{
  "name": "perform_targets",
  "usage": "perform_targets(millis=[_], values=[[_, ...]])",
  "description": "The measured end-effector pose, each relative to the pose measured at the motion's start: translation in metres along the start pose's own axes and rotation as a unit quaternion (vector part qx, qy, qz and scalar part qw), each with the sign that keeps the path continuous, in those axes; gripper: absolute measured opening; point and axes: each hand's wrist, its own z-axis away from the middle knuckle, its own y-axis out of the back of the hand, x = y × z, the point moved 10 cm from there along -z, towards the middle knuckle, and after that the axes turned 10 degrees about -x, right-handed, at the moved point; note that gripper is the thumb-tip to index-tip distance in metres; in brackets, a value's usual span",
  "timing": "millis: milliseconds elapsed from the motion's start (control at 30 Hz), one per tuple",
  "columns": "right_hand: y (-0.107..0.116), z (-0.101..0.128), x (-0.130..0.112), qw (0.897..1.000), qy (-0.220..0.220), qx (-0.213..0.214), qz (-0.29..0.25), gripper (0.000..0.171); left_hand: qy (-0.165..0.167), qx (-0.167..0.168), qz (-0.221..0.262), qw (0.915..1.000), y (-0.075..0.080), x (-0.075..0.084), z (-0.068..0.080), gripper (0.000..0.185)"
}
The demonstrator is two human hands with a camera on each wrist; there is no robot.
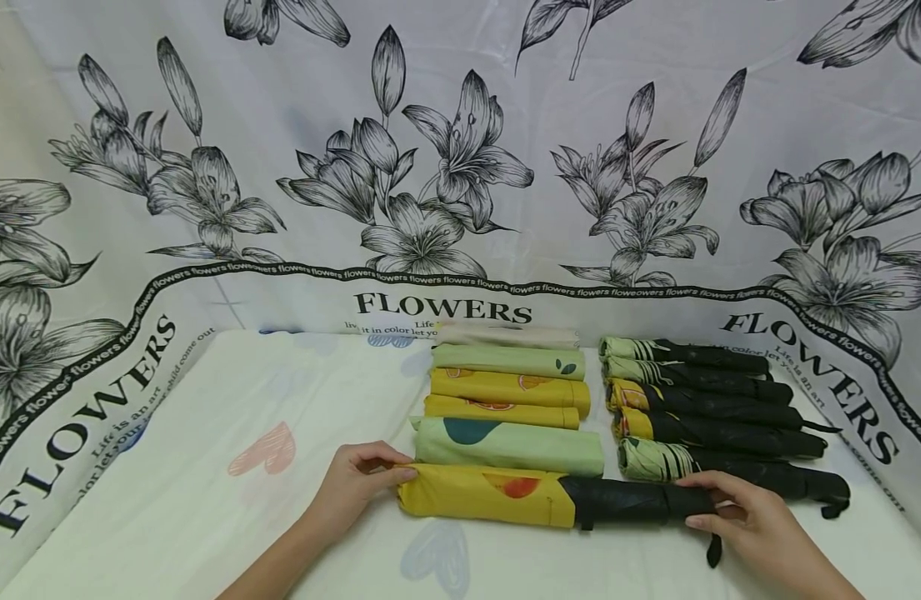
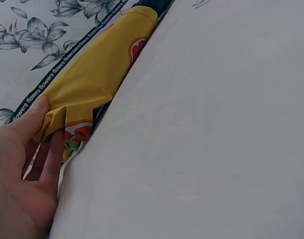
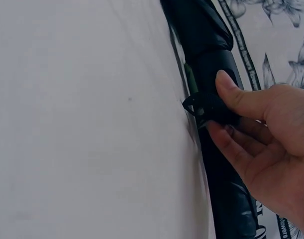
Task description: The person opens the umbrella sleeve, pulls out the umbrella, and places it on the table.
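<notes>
A folded black umbrella (image 1: pixel 625 502) lies crosswise at the front, its left part inside a yellow sleeve (image 1: pixel 483 496) printed with fruit slices. My left hand (image 1: pixel 362 483) pinches the sleeve's left end between thumb and fingers; the fabric bunches there in the left wrist view, around the gripped end (image 2: pixel 54 119). At the opposite end, my right hand (image 1: pixel 753 512) holds the umbrella's black handle (image 3: pixel 219 107) between thumb and fingers. A dark strap (image 1: pixel 714 550) hangs from that end. Just behind lies a pale green sleeve (image 1: pixel 520 450) with a dark leaf print.
Behind the green sleeve, two yellow sleeves (image 1: pixel 505 387), another green one (image 1: pixel 498 360) and a pale one (image 1: pixel 513 335) lie in a row. To their right, several folded black umbrellas (image 1: pixel 730 429) lie parallel. A flower-print cloth (image 1: pixel 460 287) rises behind the white table cover (image 1: pixel 205 517).
</notes>
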Motion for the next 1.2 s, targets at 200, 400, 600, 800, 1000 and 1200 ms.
perform_targets(millis=[200,400,600,800,1000,1200], values=[[0.006,0.002,0.010,1.000,-0.010,-0.003,0.004,0.041,0.011,-0.023,0.027,0.9993,-0.007,-0.003,-0.001,0.024],[0.008,0.002,0.015,1.000,-0.017,-0.012,0.002,0.040,0.008,-0.016,0.024,0.9996,-0.008,-0.003,0.000,0.023],[0.012,0.003,0.024,0.999,-0.034,-0.025,0.012,0.042,0.009,-0.001,0.012,0.9999,-0.006,-0.003,0.001,0.021],[0.018,0.007,0.035,0.998,-0.050,-0.042,0.014,0.042,0.011,-0.002,0.004,0.9999,-0.005,-0.003,0.000,0.019],[0.026,0.010,0.046,0.996,-0.069,-0.047,0.023,0.043,0.014,-0.003,0.009,0.9999,-0.005,-0.005,0.000,0.020],[0.028,0.011,0.058,0.993,-0.092,-0.072,0.025,0.044,0.021,-0.001,0.013,0.9997,-0.005,-0.007,0.000,0.021]])
